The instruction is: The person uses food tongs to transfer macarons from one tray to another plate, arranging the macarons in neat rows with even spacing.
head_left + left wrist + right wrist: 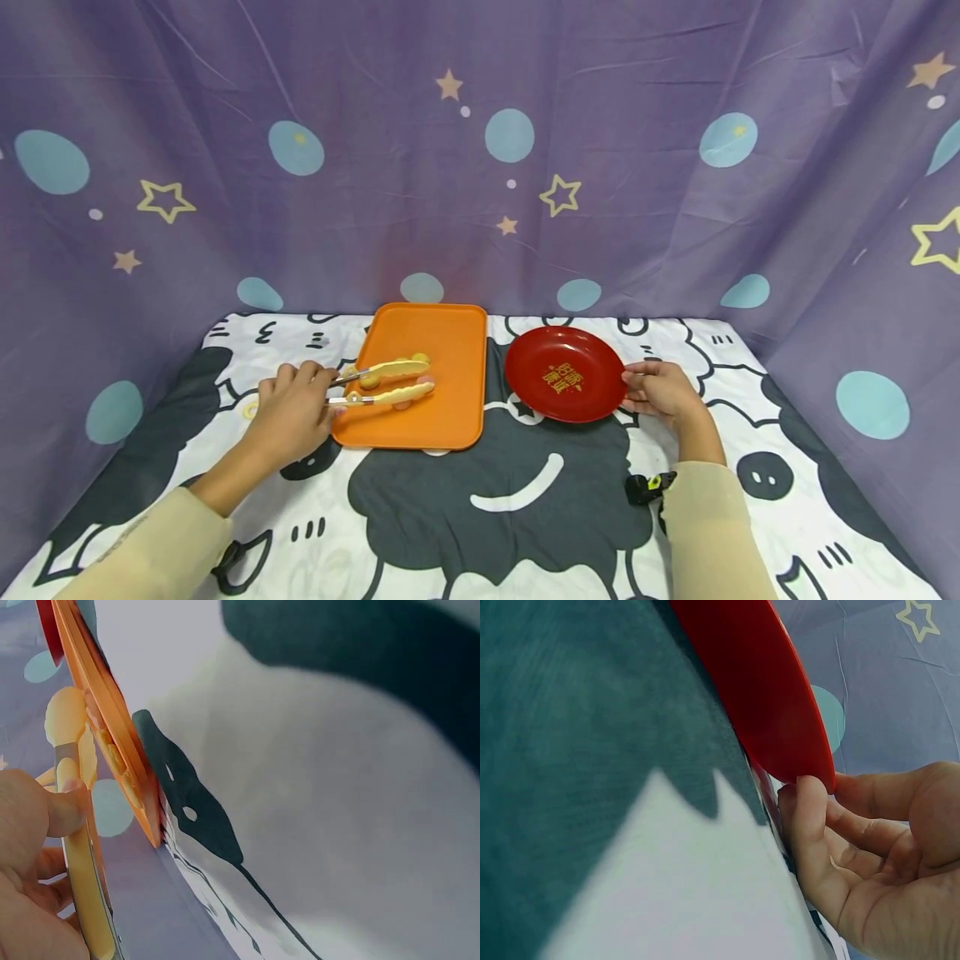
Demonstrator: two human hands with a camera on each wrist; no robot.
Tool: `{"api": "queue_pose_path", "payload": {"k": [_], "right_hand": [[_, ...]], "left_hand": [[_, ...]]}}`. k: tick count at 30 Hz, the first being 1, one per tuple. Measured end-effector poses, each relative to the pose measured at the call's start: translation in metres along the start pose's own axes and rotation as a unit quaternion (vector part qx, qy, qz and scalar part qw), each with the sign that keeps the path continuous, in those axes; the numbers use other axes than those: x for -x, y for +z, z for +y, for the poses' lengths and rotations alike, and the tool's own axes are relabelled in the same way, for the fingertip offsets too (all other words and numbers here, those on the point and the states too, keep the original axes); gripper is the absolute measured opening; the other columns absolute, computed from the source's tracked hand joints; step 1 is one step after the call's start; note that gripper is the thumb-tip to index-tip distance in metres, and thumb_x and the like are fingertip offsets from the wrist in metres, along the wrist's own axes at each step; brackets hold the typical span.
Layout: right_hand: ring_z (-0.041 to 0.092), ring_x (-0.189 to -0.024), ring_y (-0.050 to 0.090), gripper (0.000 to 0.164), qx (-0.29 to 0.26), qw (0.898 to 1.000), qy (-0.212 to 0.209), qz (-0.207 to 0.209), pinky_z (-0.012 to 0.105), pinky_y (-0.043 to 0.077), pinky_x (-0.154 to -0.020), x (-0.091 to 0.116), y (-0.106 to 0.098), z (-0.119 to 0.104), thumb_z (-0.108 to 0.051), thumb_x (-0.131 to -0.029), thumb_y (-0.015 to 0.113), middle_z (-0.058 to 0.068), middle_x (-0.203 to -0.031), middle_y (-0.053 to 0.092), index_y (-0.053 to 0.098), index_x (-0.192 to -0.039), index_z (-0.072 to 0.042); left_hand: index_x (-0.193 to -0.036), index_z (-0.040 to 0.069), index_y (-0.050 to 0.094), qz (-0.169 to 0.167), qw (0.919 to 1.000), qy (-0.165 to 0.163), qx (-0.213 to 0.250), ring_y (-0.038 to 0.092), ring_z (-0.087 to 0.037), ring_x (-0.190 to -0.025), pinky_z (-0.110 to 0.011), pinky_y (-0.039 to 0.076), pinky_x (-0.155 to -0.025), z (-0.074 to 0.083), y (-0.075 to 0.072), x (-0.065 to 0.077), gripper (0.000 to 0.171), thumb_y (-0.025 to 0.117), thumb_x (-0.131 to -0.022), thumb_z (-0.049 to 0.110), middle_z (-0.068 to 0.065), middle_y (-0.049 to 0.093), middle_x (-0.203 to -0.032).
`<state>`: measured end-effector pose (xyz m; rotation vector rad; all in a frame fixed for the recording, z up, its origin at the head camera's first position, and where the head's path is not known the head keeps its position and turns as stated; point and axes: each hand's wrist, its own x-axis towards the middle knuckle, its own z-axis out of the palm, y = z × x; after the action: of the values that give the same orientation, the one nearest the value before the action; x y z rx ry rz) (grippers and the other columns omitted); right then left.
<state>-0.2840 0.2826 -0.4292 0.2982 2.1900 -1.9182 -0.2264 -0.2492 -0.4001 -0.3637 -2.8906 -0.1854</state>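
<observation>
My left hand [291, 415] grips a pair of tongs [392, 368] with metal arms and pale yellow ends. The tong ends are spread apart and reach over an orange tray [457, 375] from its left side. Several small yellow and pinkish pieces [369, 382] lie on the tray around and below the tongs, partly hidden by them. In the left wrist view, my thumb presses the yellow handle [88, 892]. My right hand [662, 392] pinches the right rim of a round red plate [532, 375] with gold characters; the thumb and fingers show at its edge in the right wrist view.
The plate is just right of the tray, with a narrow strip of cloth between them. A white and dark grey cartoon cloth [420, 517] covers the table. A purple curtain [615, 217] with stars and blue dots hangs behind and along both sides.
</observation>
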Motion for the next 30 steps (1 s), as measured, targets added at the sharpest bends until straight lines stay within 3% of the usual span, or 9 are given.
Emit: {"api": "queue_pose_path", "payload": {"k": [16, 30], "right_hand": [[0.016, -0.073, 0.069, 0.037, -0.011, 1.000, 0.006, 0.004, 0.034, 0.060, -0.075, -0.001, 0.000, 0.001, -0.005, -0.105, 0.053, 0.005, -0.096, 0.068, 0.048, -0.138, 0.011], [0.014, -0.071, 0.069, 0.039, -0.017, 1.000, -0.005, -0.005, 0.033, 0.061, -0.073, -0.002, 0.000, 0.002, -0.005, -0.104, 0.054, 0.003, -0.093, 0.068, 0.046, -0.138, 0.013]], "left_hand": [[-0.132, -0.003, 0.061, -0.013, 0.9997, 0.005, -0.022, 0.044, -0.042, -0.107, -0.060, 0.033, -0.085, 0.005, -0.010, 0.004, 0.054, 0.080, -0.087, 0.021, -0.022, 0.056, -0.122], [-0.132, -0.003, 0.059, -0.002, 0.9998, 0.006, 0.020, 0.041, -0.042, -0.103, -0.062, 0.029, -0.082, -0.018, -0.008, 0.022, 0.053, 0.078, -0.090, 0.024, -0.021, 0.055, -0.121]]}}
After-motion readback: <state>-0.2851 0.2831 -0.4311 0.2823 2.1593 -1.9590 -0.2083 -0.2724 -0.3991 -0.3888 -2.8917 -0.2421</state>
